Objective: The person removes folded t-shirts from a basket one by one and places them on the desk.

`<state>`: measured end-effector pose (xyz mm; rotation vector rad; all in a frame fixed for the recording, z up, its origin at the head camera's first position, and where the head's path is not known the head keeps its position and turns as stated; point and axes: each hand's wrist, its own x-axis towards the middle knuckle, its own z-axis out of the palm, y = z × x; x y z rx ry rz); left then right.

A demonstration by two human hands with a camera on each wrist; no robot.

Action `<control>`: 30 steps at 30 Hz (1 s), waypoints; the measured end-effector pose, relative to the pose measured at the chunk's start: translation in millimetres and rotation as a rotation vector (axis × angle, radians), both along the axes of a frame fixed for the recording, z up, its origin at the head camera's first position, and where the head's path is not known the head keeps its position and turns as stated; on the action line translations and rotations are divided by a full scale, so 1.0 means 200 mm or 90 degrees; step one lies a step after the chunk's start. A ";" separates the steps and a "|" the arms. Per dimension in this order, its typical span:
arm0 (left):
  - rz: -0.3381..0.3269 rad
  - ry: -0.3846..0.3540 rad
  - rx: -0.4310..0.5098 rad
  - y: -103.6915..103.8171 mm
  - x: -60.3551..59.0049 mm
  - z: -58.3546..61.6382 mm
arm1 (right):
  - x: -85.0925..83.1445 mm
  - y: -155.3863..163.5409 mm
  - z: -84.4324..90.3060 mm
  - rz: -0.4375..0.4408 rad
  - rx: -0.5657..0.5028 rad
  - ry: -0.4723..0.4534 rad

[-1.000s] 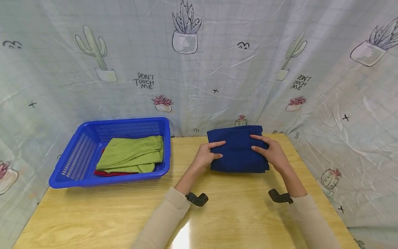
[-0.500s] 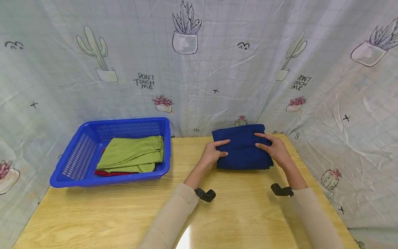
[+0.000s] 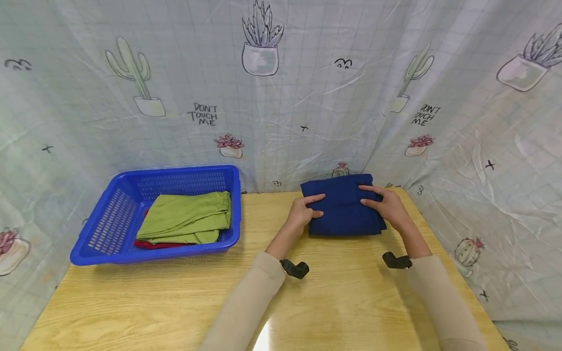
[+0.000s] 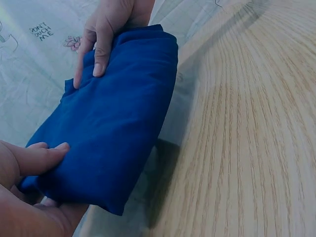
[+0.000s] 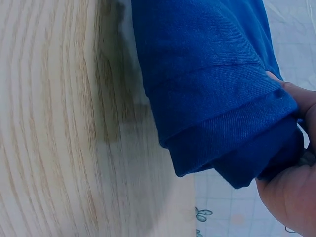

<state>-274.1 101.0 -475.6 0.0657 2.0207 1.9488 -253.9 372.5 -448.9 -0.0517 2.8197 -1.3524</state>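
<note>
A folded navy-blue garment (image 3: pixel 340 207) hangs between my two hands near the back edge of the table, at the right. My left hand (image 3: pixel 303 210) grips its left side, thumb and index finger lying on top and other fingers tucked underneath. My right hand (image 3: pixel 390 207) holds the opposite side in the same manner. In the left wrist view the garment (image 4: pixel 116 123) is tilted, with a shadow on the tabletop below it. Stacked fold layers and a stitched seam show on the garment (image 5: pixel 212 94) in the right wrist view.
A blue plastic basket (image 3: pixel 234 209) stands at the left on the wooden table (image 3: pixel 175 302). Inside lie a folded green garment (image 3: pixel 184 217) and, beneath it, a red cloth (image 3: pixel 160 245). A cactus-print curtain (image 3: pixel 303 97) encloses the back and sides.
Both hands have carried the navy-blue garment a little to the right and farther back. The left forearm has swung in the same direction. The basket and its contents stay put.
</note>
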 end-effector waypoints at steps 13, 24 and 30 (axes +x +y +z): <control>0.006 -0.023 -0.004 0.08 -0.07 -0.04 | -0.08 0.04 -0.06 -0.013 0.039 -0.013; 0.032 -0.096 0.044 0.08 -0.07 -0.15 | -0.14 0.04 -0.23 -0.031 0.170 -0.006; 0.025 -0.116 0.058 0.07 -0.08 -0.16 | -0.16 0.02 -0.24 -0.018 0.198 -0.018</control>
